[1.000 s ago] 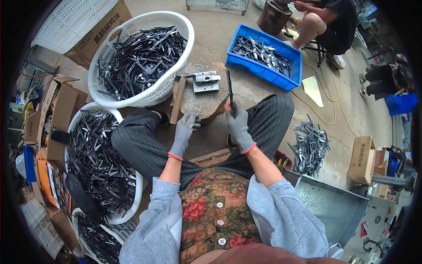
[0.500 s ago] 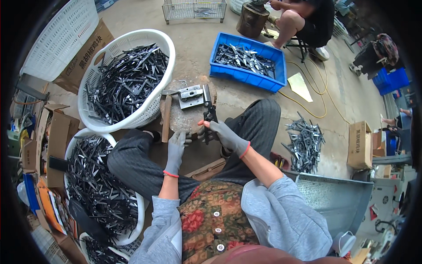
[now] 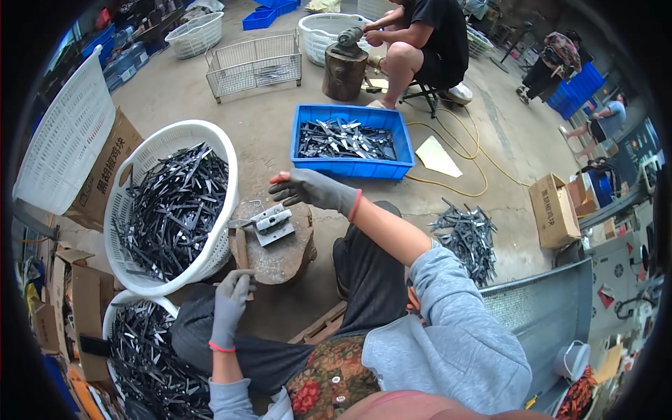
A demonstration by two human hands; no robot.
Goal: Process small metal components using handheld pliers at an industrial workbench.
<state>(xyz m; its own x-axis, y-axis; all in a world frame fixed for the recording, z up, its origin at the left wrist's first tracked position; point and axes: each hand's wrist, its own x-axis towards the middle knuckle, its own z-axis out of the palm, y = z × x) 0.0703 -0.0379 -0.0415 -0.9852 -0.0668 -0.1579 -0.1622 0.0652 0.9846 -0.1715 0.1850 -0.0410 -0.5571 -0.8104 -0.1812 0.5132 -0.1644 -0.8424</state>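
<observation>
My left hand (image 3: pixel 232 301), in a grey glove with a red cuff, is closed around the lower wooden handle of a hammer (image 3: pixel 241 248). The hammer's head rests on a round stump (image 3: pixel 290 245), beside a metal block fixture (image 3: pixel 271 222). Over the stump's far right side, my right hand (image 3: pixel 315 190), gloved alike with bare fingertips showing, reaches out leftward. Its fingers are apart and nothing shows in them. A bent wire hook (image 3: pixel 256 203) lies behind the fixture.
White baskets of black blade pieces (image 3: pixel 175 210) (image 3: pixel 147 350) stand at left. Beyond the stump is a blue bin (image 3: pixel 353 168) of scissor-like tools. A loose pile (image 3: pixel 465 238) lies at right, near a cardboard box (image 3: pixel 553 210). Another person (image 3: pixel 427 42) sits working at a far stump.
The black scissor-like tool has left my right hand, which has moved up and left over the stump. My left hand has taken hold of the hammer handle. The view has shifted.
</observation>
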